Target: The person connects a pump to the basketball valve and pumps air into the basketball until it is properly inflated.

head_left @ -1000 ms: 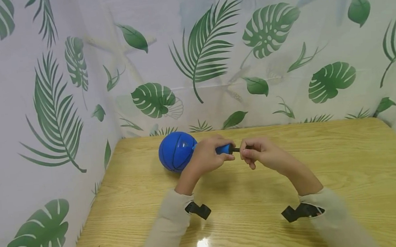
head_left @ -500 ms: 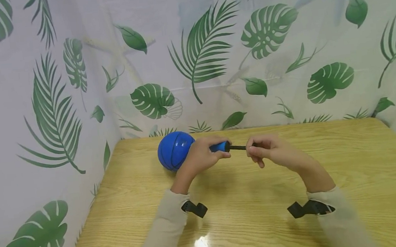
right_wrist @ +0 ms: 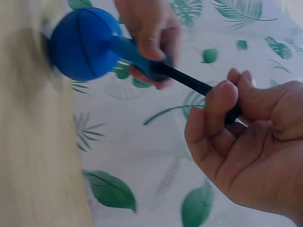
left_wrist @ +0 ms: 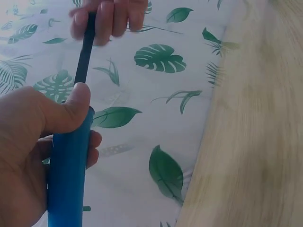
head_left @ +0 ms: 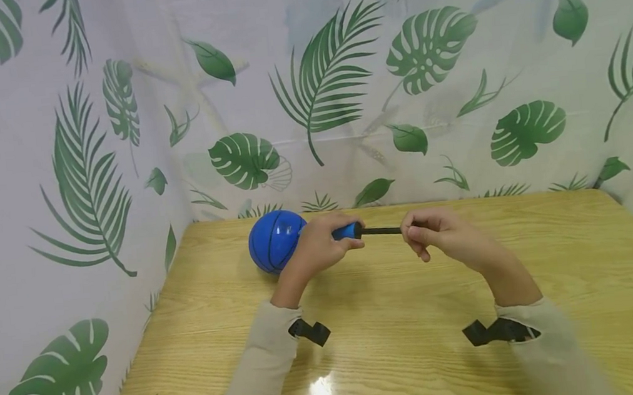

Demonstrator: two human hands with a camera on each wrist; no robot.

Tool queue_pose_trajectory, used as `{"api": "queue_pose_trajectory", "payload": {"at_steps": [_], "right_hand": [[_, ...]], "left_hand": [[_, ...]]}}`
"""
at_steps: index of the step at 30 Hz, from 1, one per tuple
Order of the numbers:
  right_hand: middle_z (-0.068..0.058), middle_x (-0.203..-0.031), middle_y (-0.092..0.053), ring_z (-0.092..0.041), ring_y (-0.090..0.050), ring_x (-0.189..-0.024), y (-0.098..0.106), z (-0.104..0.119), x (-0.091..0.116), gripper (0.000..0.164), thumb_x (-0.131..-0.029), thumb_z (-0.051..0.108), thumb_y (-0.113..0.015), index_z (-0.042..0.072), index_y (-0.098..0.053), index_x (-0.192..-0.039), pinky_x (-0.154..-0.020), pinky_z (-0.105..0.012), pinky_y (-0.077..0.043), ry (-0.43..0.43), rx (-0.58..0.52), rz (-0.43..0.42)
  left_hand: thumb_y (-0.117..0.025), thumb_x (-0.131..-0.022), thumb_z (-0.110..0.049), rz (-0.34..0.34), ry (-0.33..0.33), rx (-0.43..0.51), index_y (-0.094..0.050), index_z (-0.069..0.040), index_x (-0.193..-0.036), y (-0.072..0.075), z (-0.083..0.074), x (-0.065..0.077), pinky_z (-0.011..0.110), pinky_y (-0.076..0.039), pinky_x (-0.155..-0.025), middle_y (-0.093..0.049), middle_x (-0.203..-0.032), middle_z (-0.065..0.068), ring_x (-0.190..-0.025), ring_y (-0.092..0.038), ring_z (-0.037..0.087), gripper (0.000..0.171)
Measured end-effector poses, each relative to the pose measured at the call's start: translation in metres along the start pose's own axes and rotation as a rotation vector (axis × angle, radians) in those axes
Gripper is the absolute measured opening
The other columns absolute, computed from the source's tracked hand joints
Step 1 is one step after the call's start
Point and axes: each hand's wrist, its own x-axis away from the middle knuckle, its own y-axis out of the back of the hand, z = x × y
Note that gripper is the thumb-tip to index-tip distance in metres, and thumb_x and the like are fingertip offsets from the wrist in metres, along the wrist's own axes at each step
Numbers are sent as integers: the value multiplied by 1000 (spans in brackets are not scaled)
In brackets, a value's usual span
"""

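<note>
A blue ball with black seams [head_left: 275, 242] rests on the table toward its back left. Against it stands one end of a hand pump [left_wrist: 68, 175], a blue barrel with a black rod. My left hand [head_left: 317, 244] grips the barrel, thumb along its near side. Beyond the barrel a length of the black rod [right_wrist: 191, 81] is exposed. At the rod's far end my right hand [head_left: 438, 234] holds the black handle with curled fingers, best seen in the right wrist view. How the pump joins the ball is not clearly visible.
The wooden table [head_left: 397, 341] runs up to a white leaf-patterned cloth [head_left: 339, 64] at the back and on the left. Black wrist cameras sit on both sleeves. Light glares off the table's near middle.
My right hand has drawn the handle to the right, so more of the black rod shows. The left hand, barrel and ball have shifted slightly left.
</note>
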Motion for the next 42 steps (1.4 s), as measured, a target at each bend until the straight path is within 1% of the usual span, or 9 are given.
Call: {"api": "queue_pose_trajectory", "payload": {"at_steps": [8,14,18,23,25,28,32,38,42], "right_hand": [[-4,-77,-52,-14,-52,-62,-38,-19,-22,24,-110,13,-45,-3,-54,-95,-59,-28,-52,-110,-81,-115],[-5,-77,-53,-14,-51,-62,-48,-19,-24,27,-109,14,-46,-9,-55,-99,-59,-28,-51,-110,-91,-144],[-3,-76,-53,-14,-51,-61,-44,-14,-21,26,-109,18,-47,-6,-57,-102,-58,-29,-51,-112,-83,-136],[1,-74,-53,-13,-51,-59,-28,-5,-13,20,-109,18,-49,7,-62,-100,-57,-28,-50,-105,-119,-104],[1,-73,-52,-14,-49,-58,-19,0,-8,19,-109,15,-48,10,-62,-97,-55,-29,-50,-60,-127,-93],[-2,-73,-50,-18,-47,-58,-4,10,2,19,-108,7,-46,8,-60,-95,-52,-31,-47,32,-104,-77],[-5,-75,-49,-21,-47,-60,7,19,11,18,-107,-1,-45,3,-58,-95,-52,-33,-46,107,-56,-58],[-8,-72,-49,-21,-49,-59,5,17,9,18,-107,0,-46,1,-59,-94,-51,-31,-48,103,-4,-86],[-8,-69,-50,-21,-49,-55,2,10,2,20,-107,1,-46,2,-61,-92,-49,-31,-49,91,11,-80]], "left_hand": [[-77,-92,-21,-12,-106,-43,-75,-12,-119,-14,-1,-2,34,-57,-87,-73,-111,6,-100,-69,20,28],[-77,-93,-19,7,-143,0,-73,-12,-122,-19,0,-3,28,-53,-81,-72,-111,6,-95,-65,17,31],[-76,-93,-20,29,-111,70,-72,-12,-126,-15,-3,0,28,-55,-83,-72,-115,5,-97,-66,17,34],[-76,-94,-26,46,-17,114,-71,-17,-128,-6,-3,1,35,-57,-92,-72,-124,3,-109,-68,19,36],[-76,-93,-26,28,22,127,-72,-19,-128,0,-2,2,37,-57,-95,-71,-127,1,-114,-68,19,35],[-78,-92,-25,-8,58,146,-73,-22,-126,8,0,3,40,-57,-96,-70,-131,0,-119,-67,21,35],[-78,-92,-23,-12,39,146,-73,-21,-125,10,1,3,41,-57,-96,-69,-132,1,-120,-65,22,33],[-78,-92,-24,3,8,102,-74,-18,-122,-3,-2,2,38,-57,-91,-72,-123,4,-110,-67,22,31],[-78,-91,-22,14,-31,117,-74,-14,-121,-14,-10,0,33,-57,-87,-74,-119,6,-105,-69,21,31]]}}
